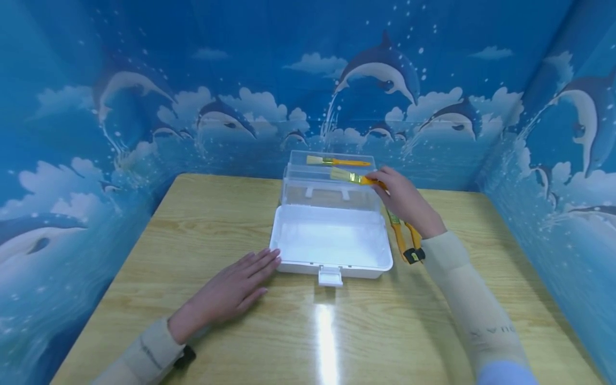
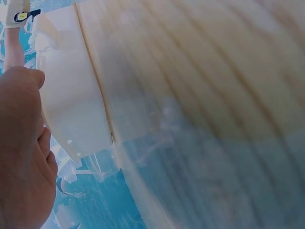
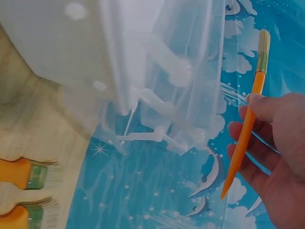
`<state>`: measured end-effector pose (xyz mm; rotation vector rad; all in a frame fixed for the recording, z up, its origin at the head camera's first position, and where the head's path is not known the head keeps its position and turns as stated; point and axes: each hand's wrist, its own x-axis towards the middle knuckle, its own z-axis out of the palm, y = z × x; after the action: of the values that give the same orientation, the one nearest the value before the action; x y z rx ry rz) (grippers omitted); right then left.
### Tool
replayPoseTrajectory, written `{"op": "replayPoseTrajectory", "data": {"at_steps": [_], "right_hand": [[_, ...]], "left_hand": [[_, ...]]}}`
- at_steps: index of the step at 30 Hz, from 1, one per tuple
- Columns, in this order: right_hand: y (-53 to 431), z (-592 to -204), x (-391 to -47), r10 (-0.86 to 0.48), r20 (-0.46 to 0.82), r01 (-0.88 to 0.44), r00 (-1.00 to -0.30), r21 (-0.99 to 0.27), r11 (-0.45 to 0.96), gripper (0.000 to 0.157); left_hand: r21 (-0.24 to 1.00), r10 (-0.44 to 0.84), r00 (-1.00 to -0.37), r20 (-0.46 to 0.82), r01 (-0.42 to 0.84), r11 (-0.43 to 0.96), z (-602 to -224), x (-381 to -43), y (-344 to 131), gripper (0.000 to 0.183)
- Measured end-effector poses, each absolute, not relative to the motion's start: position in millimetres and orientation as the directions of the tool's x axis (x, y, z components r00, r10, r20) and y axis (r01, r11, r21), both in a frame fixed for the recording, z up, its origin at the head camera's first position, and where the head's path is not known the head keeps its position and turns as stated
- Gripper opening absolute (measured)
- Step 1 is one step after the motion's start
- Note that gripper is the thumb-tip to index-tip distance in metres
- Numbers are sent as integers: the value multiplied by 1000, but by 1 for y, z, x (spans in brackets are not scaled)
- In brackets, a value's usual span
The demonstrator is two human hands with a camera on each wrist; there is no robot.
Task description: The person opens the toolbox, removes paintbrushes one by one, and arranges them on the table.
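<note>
Orange handle, pale bristles, metal ferrule: brush 1 [image 1: 356, 178] is raised over the clear lid section [image 1: 298, 195] of the box. On my feed the right hand [image 1: 404, 199] pinches it by the handle between thumb and fingers.

Brush count: four. One in the grip; a second brush [image 1: 339, 161] lying level at the top of the clear section; two table brushes [image 3: 14, 173] side by side, just right of the box.

Box count: one. White box [image 1: 332, 238], standing open, one front latch [image 1: 330, 276] folded down toward me.

Left hand [image 1: 236, 289]: fingers straight and close together, thumb apart, fingertips at the box's front left corner.

Writing: dark characters on the right sleeve [image 1: 481, 315]; I cannot read them. Left sleeve [image 1: 149, 353] carries smaller marks, also illegible at my end. One yellow label shows on the black wrist device [image 1: 414, 255]; its print is too small.

Surroundings: one wood-grain table [image 1: 216, 214], blue backdrop [image 1: 269, 48] printed with dolphins and clouds.
</note>
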<state>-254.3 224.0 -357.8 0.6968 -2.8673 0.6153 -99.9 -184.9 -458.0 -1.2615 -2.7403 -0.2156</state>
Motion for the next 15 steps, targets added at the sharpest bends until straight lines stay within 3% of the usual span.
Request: {"op": "replayPoseTrajectory", "data": {"at_steps": [15], "right_hand": [[238,-376,-245,-360,275,-445,-891,-382,810,31]], "left_hand": [[66,750,-634,186,770,635,-457,-99,-185,62]]}}
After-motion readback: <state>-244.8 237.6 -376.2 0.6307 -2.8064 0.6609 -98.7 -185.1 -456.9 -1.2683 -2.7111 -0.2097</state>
